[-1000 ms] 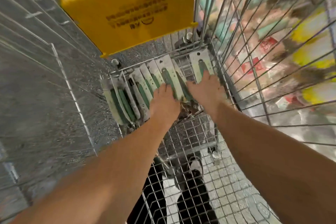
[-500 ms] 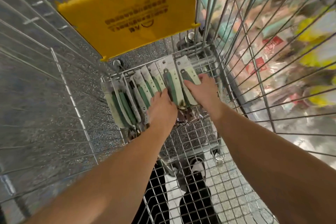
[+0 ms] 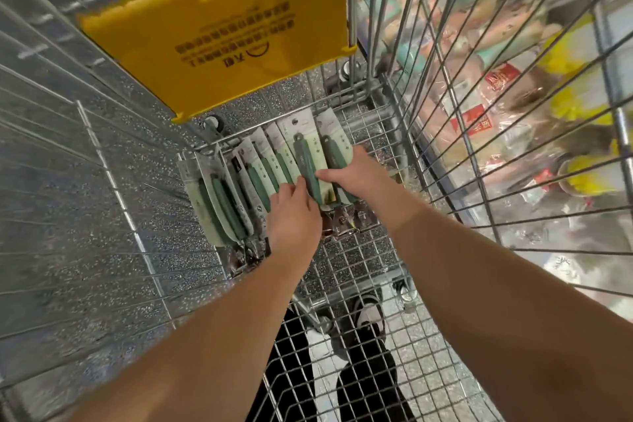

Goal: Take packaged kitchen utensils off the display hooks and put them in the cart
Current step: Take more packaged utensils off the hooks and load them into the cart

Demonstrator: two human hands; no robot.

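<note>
Several packaged utensils (image 3: 239, 192) with green handles on pale cards lie fanned in a row on the wire floor of the cart (image 3: 356, 260). My right hand (image 3: 356, 171) grips the rightmost package (image 3: 330, 144) at its lower part, thumb stretched left across the neighbouring card (image 3: 301, 144). Beside it, my left hand (image 3: 294, 212) rests with its fingers on the middle packages of the row. Both hands hide the lower ends of those packages.
The yellow plastic flap (image 3: 219, 41) of the cart's seat hangs above the row. Wire walls rise on the left and right. Behind the right wall lie shelves of wrapped goods (image 3: 496, 113). My shoes (image 3: 366, 315) show through the mesh.
My right hand has slid the rightmost package left, from apart to against the row. My left hand has stayed on the middle packages.
</note>
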